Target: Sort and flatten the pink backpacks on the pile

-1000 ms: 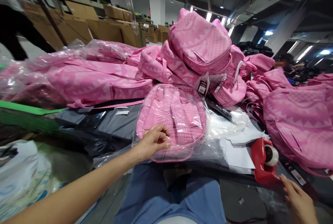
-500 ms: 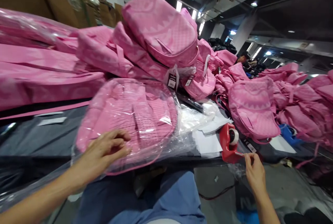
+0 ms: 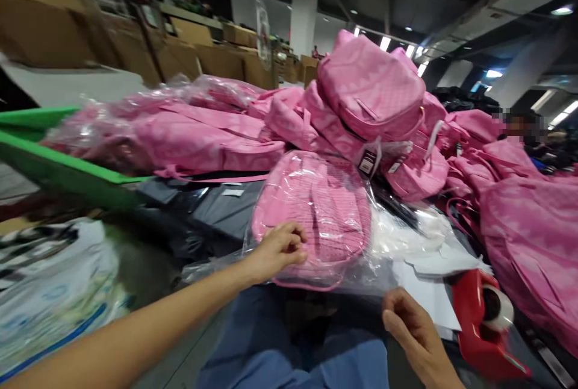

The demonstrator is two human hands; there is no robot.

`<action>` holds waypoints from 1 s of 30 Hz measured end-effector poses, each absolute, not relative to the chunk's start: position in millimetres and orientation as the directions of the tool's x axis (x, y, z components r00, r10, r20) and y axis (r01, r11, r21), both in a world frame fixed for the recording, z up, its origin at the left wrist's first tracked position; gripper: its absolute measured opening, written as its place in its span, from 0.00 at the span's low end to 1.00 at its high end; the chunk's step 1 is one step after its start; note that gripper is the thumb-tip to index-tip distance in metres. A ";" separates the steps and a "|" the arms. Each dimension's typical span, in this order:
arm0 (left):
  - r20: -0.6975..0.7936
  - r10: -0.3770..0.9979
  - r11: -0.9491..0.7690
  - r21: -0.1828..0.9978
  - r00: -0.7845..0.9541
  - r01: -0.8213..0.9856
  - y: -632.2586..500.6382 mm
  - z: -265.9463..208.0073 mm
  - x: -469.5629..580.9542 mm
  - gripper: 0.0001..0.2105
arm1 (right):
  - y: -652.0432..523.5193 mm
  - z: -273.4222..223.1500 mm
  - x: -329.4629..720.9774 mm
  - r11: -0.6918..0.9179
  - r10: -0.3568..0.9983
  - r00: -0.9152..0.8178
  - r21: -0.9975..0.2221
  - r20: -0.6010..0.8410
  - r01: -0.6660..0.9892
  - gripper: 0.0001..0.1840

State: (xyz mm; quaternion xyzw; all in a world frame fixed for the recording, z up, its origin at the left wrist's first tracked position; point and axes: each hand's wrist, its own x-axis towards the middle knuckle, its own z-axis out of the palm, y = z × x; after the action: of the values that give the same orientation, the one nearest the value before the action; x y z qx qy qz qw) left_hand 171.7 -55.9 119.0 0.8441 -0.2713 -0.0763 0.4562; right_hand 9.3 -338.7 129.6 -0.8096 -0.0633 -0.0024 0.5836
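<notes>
Head view shows the left hand point(image 3: 279, 248) pinching the near edge of a clear, crinkled plastic bag point(image 3: 383, 238) that wraps a pink quilted fabric backpack point(image 3: 316, 208), which lies on the dark table point(image 3: 217, 211) just beyond that grip. The right hand point(image 3: 413, 329) is curled shut to the right of the pinch and seems to hold a strip of clear tape, though the film is too faint to be sure. Just right of it sits a red plastic tape dispenser point(image 3: 485, 329) on loose white paper sheets point(image 3: 428, 292). Behind the pinch rises a heap of pink backpacks point(image 3: 370, 94). Judging by its look, the wrapped backpack is light and soft, its film slippery; the gathered bag mouth offers the surest hold.
</notes>
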 end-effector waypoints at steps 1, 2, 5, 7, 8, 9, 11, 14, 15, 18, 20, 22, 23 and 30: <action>0.110 -0.511 -0.458 0.805 0.853 -0.378 -56.9 121.1 170.4 0.08 | -335.8 145.2 26.4 -0.454 0.238 0.959 -0.855 0.154 0.250 0.22; 0.103 -0.501 -0.473 0.799 0.860 -0.371 -57.8 122.9 168.9 0.08 | -332.7 158.6 44.2 -0.556 0.381 0.903 -0.733 0.196 0.393 0.20; 0.088 -0.487 -0.504 0.785 0.869 -0.361 -59.6 127.0 164.6 0.09 | -319.9 179.2 94.6 -0.610 0.702 0.679 -0.311 0.214 0.729 0.16; 0.077 -0.484 -0.523 0.773 0.872 -0.359 -59.8 128.9 163.1 0.09 | -309.6 177.1 119.6 -0.585 0.789 0.592 -0.092 0.162 0.805 0.12; 0.074 -0.482 -0.532 0.767 0.873 -0.359 -59.5 129.4 163.0 0.08 | -304.7 173.5 129.0 -0.577 0.808 0.575 -0.023 0.131 0.816 0.10; 0.073 -0.483 -0.536 0.764 0.873 -0.360 -59.1 129.4 163.3 0.08 | -300.5 169.5 136.6 -0.582 0.810 0.578 0.014 0.103 0.813 0.09; 0.084 -0.487 -0.531 0.761 0.870 -0.371 -58.0 128.4 164.8 0.09 | -295.5 162.9 148.4 -0.629 0.774 0.628 -0.015 0.083 0.777 0.08; 0.113 -0.509 -0.507 0.761 0.853 -0.404 -56.0 125.5 167.4 0.09 | -300.3 159.7 162.2 -0.701 0.664 0.744 -0.286 0.071 0.653 0.07; 0.116 -0.519 -0.501 0.762 0.847 -0.411 -55.4 124.5 168.1 0.09 | -305.2 159.7 165.5 -0.713 0.617 0.784 -0.378 0.061 0.591 0.07; 0.107 -0.533 -0.499 0.761 0.839 -0.415 -54.1 121.0 169.4 0.09 | -324.3 158.4 164.7 -0.792 0.360 0.908 -0.445 0.213 0.418 0.09; 0.114 -0.535 -0.495 0.761 0.837 -0.420 -53.7 118.1 170.1 0.10 | -332.6 155.7 152.2 -0.833 0.188 0.880 -0.404 0.436 0.379 0.14; 0.130 -0.539 -0.489 0.757 0.832 -0.434 -53.7 115.8 171.1 0.10 | -331.4 152.1 134.3 -0.808 0.209 0.818 -0.376 0.536 0.453 0.15; 0.137 -0.540 -0.488 0.753 0.830 -0.442 -53.8 115.4 171.6 0.10 | -326.9 150.5 126.5 -0.778 0.289 0.804 -0.362 0.520 0.513 0.14; 0.204 -0.611 -0.550 0.586 0.765 -0.596 -46.6 128.3 157.6 0.08 | -285.5 152.6 144.9 -0.915 0.342 0.931 -0.270 -0.126 0.299 0.21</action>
State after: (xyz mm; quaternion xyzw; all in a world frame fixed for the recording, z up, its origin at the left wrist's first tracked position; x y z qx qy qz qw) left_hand 157.6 -46.6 128.3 0.8802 -0.3427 -0.0117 0.3282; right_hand 144.9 -285.5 152.6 -0.9748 -0.1643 0.0855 0.1243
